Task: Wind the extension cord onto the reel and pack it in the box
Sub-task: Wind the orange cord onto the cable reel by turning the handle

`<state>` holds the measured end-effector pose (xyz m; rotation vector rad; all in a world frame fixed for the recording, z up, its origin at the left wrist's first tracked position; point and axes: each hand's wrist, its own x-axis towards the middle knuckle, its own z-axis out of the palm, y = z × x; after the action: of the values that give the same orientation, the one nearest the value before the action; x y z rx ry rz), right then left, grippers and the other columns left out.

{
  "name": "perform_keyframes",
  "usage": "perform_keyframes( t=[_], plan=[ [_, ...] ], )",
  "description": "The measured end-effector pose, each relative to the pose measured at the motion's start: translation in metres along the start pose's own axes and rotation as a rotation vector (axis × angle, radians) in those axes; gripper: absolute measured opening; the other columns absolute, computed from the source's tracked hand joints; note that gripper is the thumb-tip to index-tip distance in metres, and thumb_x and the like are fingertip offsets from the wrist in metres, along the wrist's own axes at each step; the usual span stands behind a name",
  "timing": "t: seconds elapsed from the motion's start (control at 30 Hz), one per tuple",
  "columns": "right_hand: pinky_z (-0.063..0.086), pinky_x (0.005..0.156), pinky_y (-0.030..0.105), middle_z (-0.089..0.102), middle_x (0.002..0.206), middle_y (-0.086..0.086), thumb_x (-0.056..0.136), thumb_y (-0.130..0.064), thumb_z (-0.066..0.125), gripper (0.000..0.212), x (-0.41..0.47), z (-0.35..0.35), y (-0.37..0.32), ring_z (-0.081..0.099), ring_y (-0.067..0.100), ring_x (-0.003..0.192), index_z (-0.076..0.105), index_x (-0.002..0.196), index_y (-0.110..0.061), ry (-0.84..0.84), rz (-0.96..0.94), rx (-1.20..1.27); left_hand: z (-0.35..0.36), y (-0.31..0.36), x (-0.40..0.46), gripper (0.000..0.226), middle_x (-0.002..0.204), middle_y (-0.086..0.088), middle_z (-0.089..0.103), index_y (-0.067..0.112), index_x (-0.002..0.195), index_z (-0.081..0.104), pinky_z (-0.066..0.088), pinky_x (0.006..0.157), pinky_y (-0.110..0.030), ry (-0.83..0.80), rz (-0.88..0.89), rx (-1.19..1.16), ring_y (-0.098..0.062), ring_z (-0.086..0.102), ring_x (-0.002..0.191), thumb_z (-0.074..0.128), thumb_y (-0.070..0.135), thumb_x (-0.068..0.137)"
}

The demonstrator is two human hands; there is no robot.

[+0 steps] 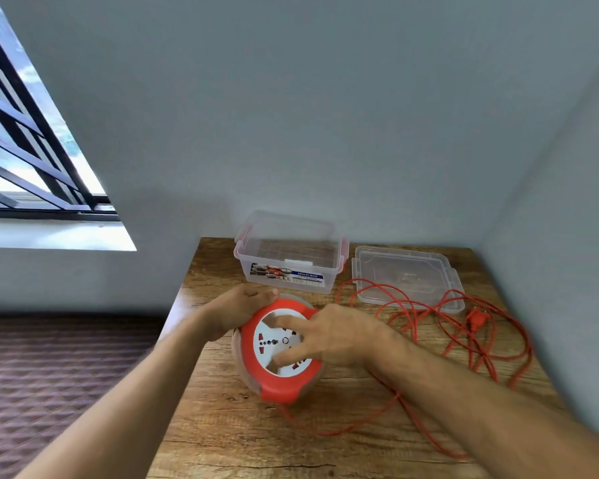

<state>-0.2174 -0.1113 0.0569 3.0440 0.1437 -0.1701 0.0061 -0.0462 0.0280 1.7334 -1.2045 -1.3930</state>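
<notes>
The left hand (239,314) grips the red reel (279,350) in the middle of the frame. The right hand (329,337) has its spread fingers in the reel's white face. Turn it slowly so the loose cord (440,326) at right winds on neatly, with no knots.

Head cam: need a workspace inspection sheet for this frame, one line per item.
Surface: wooden table in a wall corner.
Job's things: red and white reel tilted near the front; clear box open, nothing inside; lid flat beside it.
Clutter: nothing seen.
Grippers: left hand grips the reel rim; right hand has fingers on the reel face.
Cables: orange cord loose in loops, plug lying free.
Surroundings: barred window, patterned floor.
</notes>
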Motion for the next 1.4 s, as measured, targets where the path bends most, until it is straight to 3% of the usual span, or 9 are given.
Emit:
perform_keyframes(
  t=[0.2, 0.3, 0.43, 0.53, 0.63, 0.73, 1.0, 1.3, 1.4],
  plan=[
    [0.058, 0.058, 0.037, 0.049, 0.138, 0.012, 0.088, -0.034, 0.073, 0.072, 0.006, -0.001, -0.003, 0.067, 0.034, 0.083, 0.031, 0.145, -0.048, -0.039, 0.026, -0.162, 0.002, 0.012, 0.004, 0.027, 0.102, -0.007, 0.083, 0.029, 0.113, 0.074, 0.067, 0.072, -0.035, -0.044, 0.056, 0.044, -0.029, 0.082, 0.09, 0.053, 0.044, 0.104],
    [0.053, 0.064, 0.04, 0.061, 0.118, 0.014, 0.093, -0.05, 0.055, 0.063, 0.013, 0.007, -0.009, 0.066, 0.03, 0.083, 0.023, 0.148, -0.044, 0.097, 0.362, -0.076, 0.004, 0.007, 0.006, 0.046, 0.095, -0.017, 0.082, 0.014, 0.103, 0.079, 0.066, 0.08, -0.043, 0.106, 0.067, -0.016, -0.036, 0.08, 0.084, 0.052, 0.05, 0.104],
    [0.053, 0.067, 0.037, 0.071, 0.102, 0.003, 0.077, -0.066, 0.057, 0.067, 0.029, 0.009, -0.027, 0.07, 0.03, 0.084, 0.04, 0.131, -0.03, 0.409, 1.079, 0.436, 0.032, 0.014, 0.007, 0.051, 0.076, -0.014, 0.077, 0.009, 0.081, 0.077, 0.055, 0.069, -0.041, 0.402, 0.168, -0.096, -0.028, 0.066, 0.063, 0.052, 0.048, 0.104],
    [0.055, 0.049, 0.032, 0.068, 0.106, 0.004, 0.082, -0.059, 0.067, 0.065, 0.037, 0.014, -0.037, 0.073, 0.024, 0.064, 0.042, 0.13, -0.023, 0.554, 1.308, 1.069, 0.044, 0.016, 0.008, 0.048, 0.079, -0.013, 0.08, 0.01, 0.085, 0.078, 0.062, 0.073, -0.048, 0.498, 0.211, -0.05, -0.033, 0.076, 0.071, 0.053, 0.046, 0.104],
    [0.051, 0.054, 0.033, 0.071, 0.104, 0.008, 0.09, -0.038, 0.06, 0.042, 0.016, 0.008, -0.027, 0.072, 0.03, 0.072, 0.045, 0.127, -0.029, 0.513, 1.035, 0.435, 0.033, 0.01, 0.005, 0.052, 0.087, -0.026, 0.078, 0.003, 0.094, 0.078, 0.062, 0.077, -0.053, 0.474, 0.155, -0.144, -0.042, 0.076, 0.074, 0.053, 0.047, 0.104],
    [0.055, 0.053, 0.04, 0.059, 0.128, 0.013, 0.086, -0.024, 0.069, 0.057, -0.008, 0.003, -0.011, 0.068, 0.032, 0.075, 0.042, 0.135, -0.038, 0.312, 0.497, 0.013, 0.017, 0.01, 0.001, 0.059, 0.094, -0.034, 0.075, -0.005, 0.099, 0.075, 0.062, 0.08, -0.054, 0.365, 0.118, -0.182, -0.047, 0.076, 0.079, 0.053, 0.049, 0.104],
    [0.036, 0.043, 0.028, 0.041, 0.146, 0.018, 0.089, -0.013, 0.067, 0.069, -0.002, -0.013, -0.011, 0.061, 0.027, 0.064, 0.038, 0.141, -0.047, 0.041, 0.094, -0.104, -0.007, 0.026, 0.01, 0.048, 0.098, -0.014, 0.083, 0.006, 0.107, 0.078, 0.064, 0.091, -0.048, 0.048, -0.006, 0.122, -0.035, 0.08, 0.091, 0.053, 0.047, 0.104],
    [0.03, 0.041, 0.025, 0.029, 0.157, 0.006, 0.093, -0.017, 0.062, 0.063, -0.003, -0.027, -0.009, 0.047, 0.026, 0.061, 0.037, 0.138, -0.052, -0.082, -0.035, -0.028, -0.012, 0.045, 0.01, 0.043, 0.109, -0.004, 0.083, 0.018, 0.12, 0.076, 0.065, 0.083, -0.032, -0.213, -0.111, 0.338, -0.022, 0.081, 0.096, 0.051, 0.049, 0.104],
    [0.044, 0.043, 0.03, 0.032, 0.154, 0.008, 0.091, -0.02, 0.067, 0.064, 0.002, -0.026, -0.01, 0.059, 0.035, 0.067, 0.038, 0.139, -0.05, -0.099, -0.05, -0.102, -0.007, 0.049, 0.01, 0.042, 0.106, -0.005, 0.084, 0.017, 0.118, 0.076, 0.065, 0.075, -0.027, -0.205, -0.084, 0.33, -0.021, 0.082, 0.091, 0.052, 0.048, 0.104]
  ],
)
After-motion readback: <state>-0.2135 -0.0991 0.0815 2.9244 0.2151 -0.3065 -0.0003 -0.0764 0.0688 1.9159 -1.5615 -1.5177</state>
